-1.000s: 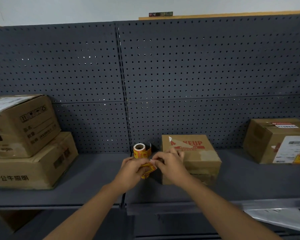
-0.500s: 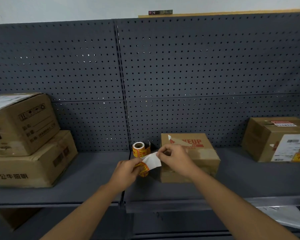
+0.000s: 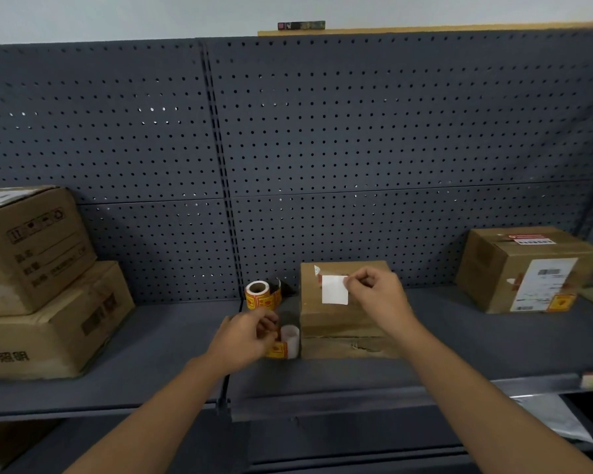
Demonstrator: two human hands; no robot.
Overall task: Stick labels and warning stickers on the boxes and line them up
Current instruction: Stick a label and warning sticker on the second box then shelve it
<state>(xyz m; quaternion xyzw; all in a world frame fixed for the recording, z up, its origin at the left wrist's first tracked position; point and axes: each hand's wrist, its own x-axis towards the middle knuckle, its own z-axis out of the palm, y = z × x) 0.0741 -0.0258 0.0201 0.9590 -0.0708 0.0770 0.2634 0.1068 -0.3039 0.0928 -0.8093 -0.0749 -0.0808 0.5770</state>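
- The right hand [image 3: 374,295] pinches a small white square sticker [image 3: 335,289] by its upper right corner between thumb and forefinger, the other fingers curled; the sticker hangs over the top of the brown cardboard box at mid-shelf [image 3: 343,319].
- The left hand [image 3: 247,336] has its fingers curled around the yellow-and-red strip of warning stickers with white backing [image 3: 286,343], just left of that box's front face.
- A roll of yellow-and-red warning stickers on a white core [image 3: 261,295] stands on the dark grey metal shelf [image 3: 151,354], just behind the left hand and beside the box.
- A brown cardboard box bearing a white shipping label and a yellow warning sticker [image 3: 528,268] sits well apart at the right.
- Two brown cardboard boxes are stacked at the left [image 3: 42,285].
- A dark grey pegboard panel [image 3: 322,131] backs the shelf.
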